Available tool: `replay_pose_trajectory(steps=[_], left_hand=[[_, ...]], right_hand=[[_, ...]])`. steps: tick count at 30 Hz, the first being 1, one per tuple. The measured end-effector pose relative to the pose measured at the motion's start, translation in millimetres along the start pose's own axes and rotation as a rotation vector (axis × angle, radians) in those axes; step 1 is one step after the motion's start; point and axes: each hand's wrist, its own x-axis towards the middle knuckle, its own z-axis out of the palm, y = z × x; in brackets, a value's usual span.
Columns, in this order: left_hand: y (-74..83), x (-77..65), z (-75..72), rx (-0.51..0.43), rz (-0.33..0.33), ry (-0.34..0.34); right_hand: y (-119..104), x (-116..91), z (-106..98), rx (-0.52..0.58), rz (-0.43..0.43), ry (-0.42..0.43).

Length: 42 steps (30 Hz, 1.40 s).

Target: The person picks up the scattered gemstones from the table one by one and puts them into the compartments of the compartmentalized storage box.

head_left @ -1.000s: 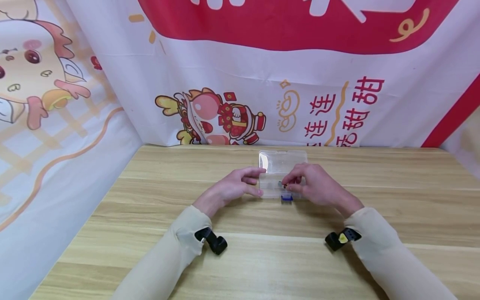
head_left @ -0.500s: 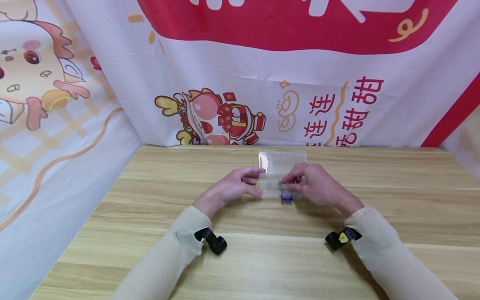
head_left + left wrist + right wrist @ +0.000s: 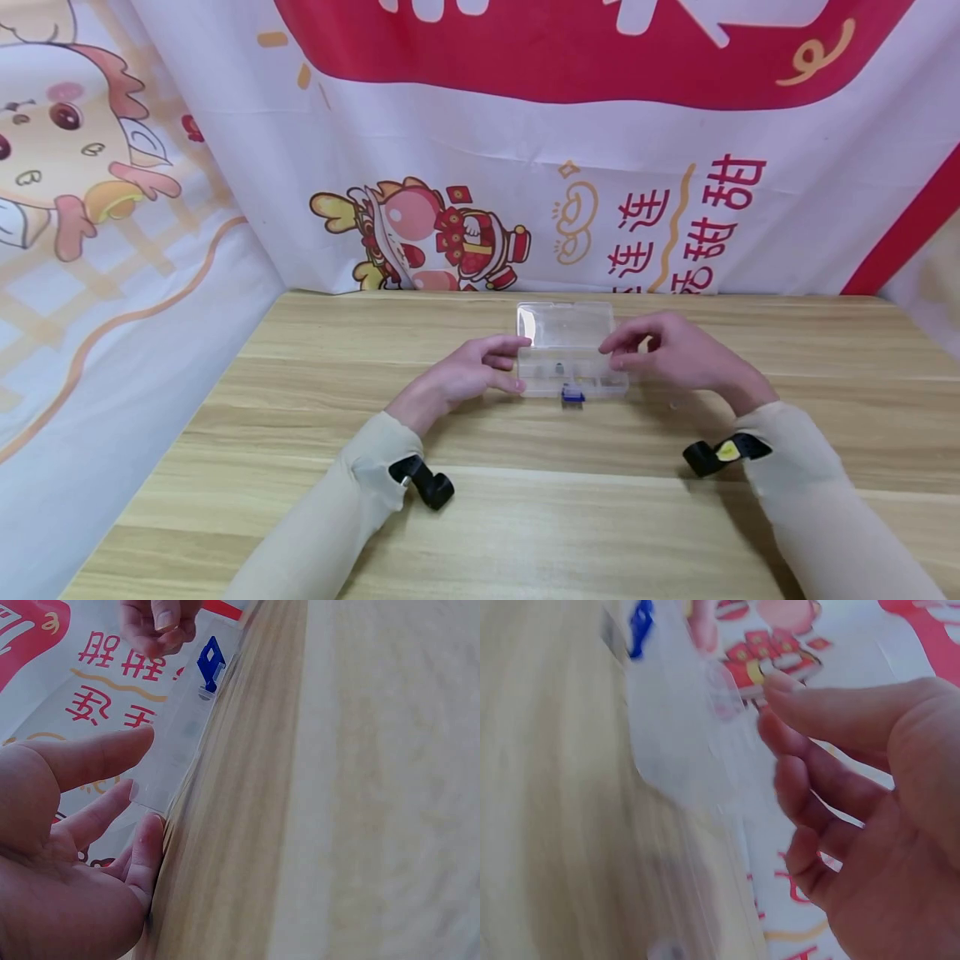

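A clear plastic compartment box (image 3: 536, 385) lies on the table, its transparent lid (image 3: 566, 323) tipped back toward the cloth. Inside one compartment is a small dark piece (image 3: 559, 367). At the front wall sits a blue piece with a cut-out (image 3: 211, 664). My left hand (image 3: 480, 367) touches the box's left end, fingers spread, thumb by the front corner. Over the right end hovers my right hand (image 3: 671, 354), its fingers loosely bent. In the right wrist view, nothing shows between the right thumb and fingertips (image 3: 784, 731).
The wooden table (image 3: 480, 533) runs back to a printed cloth (image 3: 465, 133) hanging behind it. Another cloth (image 3: 112, 317) hangs along the left side. A tiny pale object (image 3: 672, 406) lies on the table right of the box.
My right hand has moved right from the middle of the box to its right end. The small dark item at its fingertips one second ago no longer shows there. The left hand stays put.
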Motion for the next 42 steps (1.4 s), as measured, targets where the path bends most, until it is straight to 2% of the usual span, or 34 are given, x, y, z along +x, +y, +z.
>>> replay_pose_trajectory(steps=[8,14,18,29,38,42], left_hand=[[-0.9,0.6,-0.3,0.001,0.000,0.000],[-0.6,0.3,-0.6,0.002,0.000,-0.002],[-0.3,0.0,-0.6,0.006,0.002,-0.003],[-0.9,0.1,-0.8,0.010,0.008,-0.004],[-0.4,-0.8,-0.8,0.007,0.010,-0.008],[-1.4,0.2,-0.7,0.007,0.011,-0.006]], right_hand=[[36,-11,-21,0.030,0.010,-0.091],[58,-19,-31,0.121,0.077,-0.201],[66,-24,-36,0.134,0.094,-0.261],[72,-25,-36,0.165,0.092,-0.361],[69,-22,-34,0.116,0.096,-0.380],[66,-22,-34,0.094,0.080,-0.361]])
